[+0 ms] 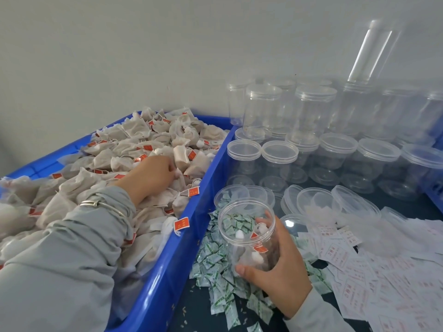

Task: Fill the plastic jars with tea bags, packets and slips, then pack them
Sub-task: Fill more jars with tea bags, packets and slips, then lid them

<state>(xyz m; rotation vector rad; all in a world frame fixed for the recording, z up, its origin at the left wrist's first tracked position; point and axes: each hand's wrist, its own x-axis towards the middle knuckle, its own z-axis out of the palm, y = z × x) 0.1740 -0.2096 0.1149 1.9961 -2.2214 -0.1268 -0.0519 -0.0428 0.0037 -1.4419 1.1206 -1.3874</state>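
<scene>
A blue crate [167, 255] on the left is heaped with white tea bags [134, 149] carrying red tags. My left hand [151, 176] reaches into the heap and its fingertips pinch a tea bag [179, 174]. My right hand [275, 264] grips a clear open plastic jar [247, 228] tilted toward me, with a few tea bags lying in its bottom. The jar hangs above a pile of small green-and-white packets [215, 279]. White slips with red print [374, 271] spread over the dark table to the right.
Several empty clear jars, some lidded [311, 116] and stacked, stand at the back right against the wall. Loose clear lids [316, 202] lie in front of them. Another blue edge [437, 192] shows at the far right.
</scene>
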